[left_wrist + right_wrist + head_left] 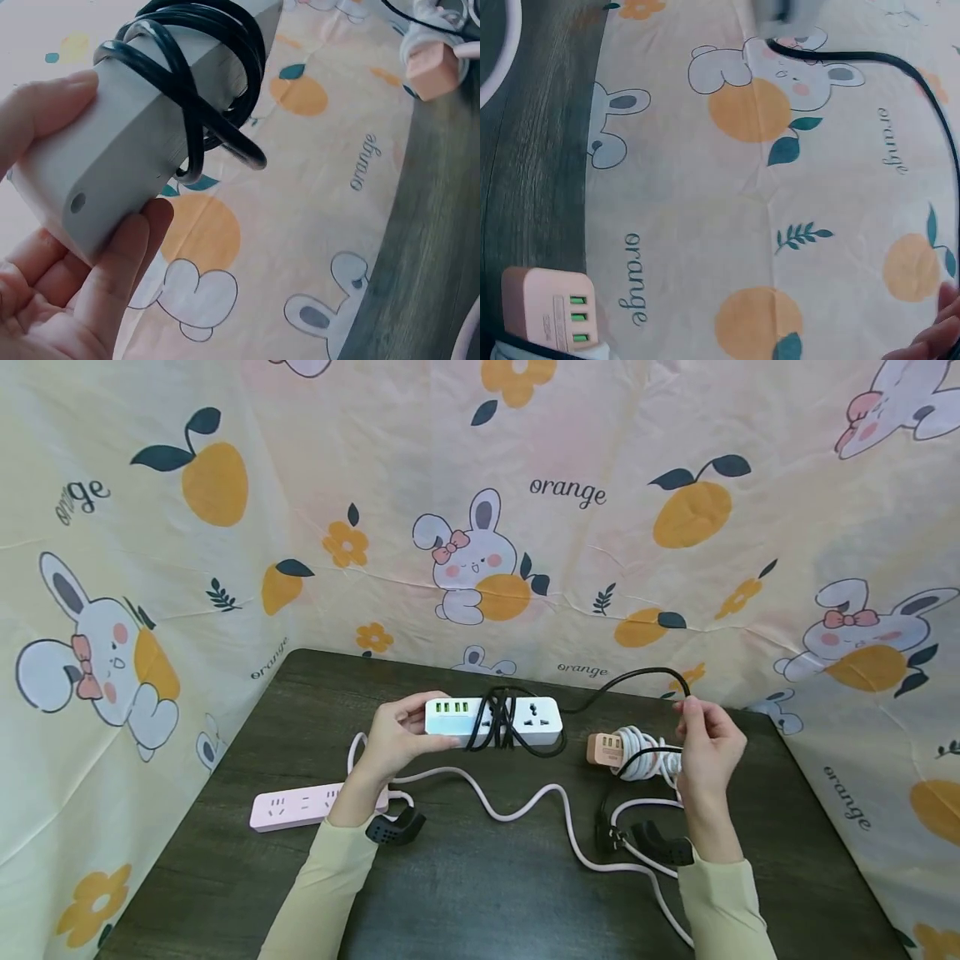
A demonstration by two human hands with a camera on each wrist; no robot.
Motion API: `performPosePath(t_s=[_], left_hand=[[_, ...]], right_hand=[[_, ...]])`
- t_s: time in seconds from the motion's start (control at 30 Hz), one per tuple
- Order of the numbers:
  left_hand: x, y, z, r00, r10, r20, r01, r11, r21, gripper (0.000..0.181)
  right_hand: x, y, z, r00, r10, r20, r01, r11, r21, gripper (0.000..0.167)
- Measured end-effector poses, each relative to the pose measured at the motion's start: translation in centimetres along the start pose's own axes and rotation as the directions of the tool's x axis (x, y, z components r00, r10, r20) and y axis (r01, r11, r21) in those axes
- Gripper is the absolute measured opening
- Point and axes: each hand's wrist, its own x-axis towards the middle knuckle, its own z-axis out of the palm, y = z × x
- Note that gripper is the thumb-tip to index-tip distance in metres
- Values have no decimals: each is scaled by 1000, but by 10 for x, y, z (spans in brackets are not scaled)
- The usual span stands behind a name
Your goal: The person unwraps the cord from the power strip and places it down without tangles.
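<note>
My left hand (401,735) grips one end of a white power strip (542,720) with green USB ports and holds it above the table. A black cord (501,718) is wound several times round the strip's middle; in the left wrist view the cord loops (184,82) cross over its casing. Away to the right, my right hand (708,752) pinches the free stretch of that cord, which arcs up from the strip. Below that hand hangs the cord's black plug (607,835). Only the fingertips of the right hand (937,330) show in the right wrist view.
A pink power strip (296,806) lies on the dark table (465,877) at left, partly behind my left forearm. Its white cord (555,789) snakes rightward. Near my right hand sits a pink USB cube (604,749) with a coiled white cord (641,753). Patterned cloth (360,468) stands behind.
</note>
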Motion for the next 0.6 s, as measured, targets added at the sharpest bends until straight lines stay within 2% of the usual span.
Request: performPosePath(t_s=[0.07, 0.17, 0.23, 0.27, 0.37, 0.4, 0.47, 0.53, 0.6], left_hand=[[0, -2, 0, 1000, -7, 4, 7, 999, 31, 54], [1, -5, -2, 1000, -28, -11, 28, 997, 65, 55], [1, -7, -4, 998, -44, -45, 47, 997, 67, 55], [1, -8, -5, 996, -50, -68, 54, 996, 65, 55], [3, -10, -9, 989, -51, -140, 58, 997, 45, 54], [4, -11, -10, 986, -45, -159, 52, 998, 44, 54], [5, -9, -12, 983, -28, -181, 36, 999, 40, 53], [5, -7, -13, 981, -15, -194, 22, 999, 33, 52], [5, -3, -14, 980, -1, -201, 8, 999, 35, 52]], right_hand=[[0, -7, -7, 1000, -15, 6, 14, 990, 138, 22], [-1, -16, -18, 997, -60, 39, 47, 959, 278, 21], [-1, -21, -28, 995, -81, 58, 55, 931, 362, 21], [-1, -24, -33, 994, -86, 75, 46, 906, 420, 20], [-1, -28, -51, 977, -121, 173, 15, 857, 515, 20], [-1, -29, -58, 966, -136, 222, 2, 857, 515, 19], [-2, -28, -69, 921, -171, 351, -14, 884, 468, 21], [-2, -26, -78, 861, -193, 471, 11, 932, 362, 23], [-3, -23, -85, 795, -177, 580, 50, 972, 228, 26]])
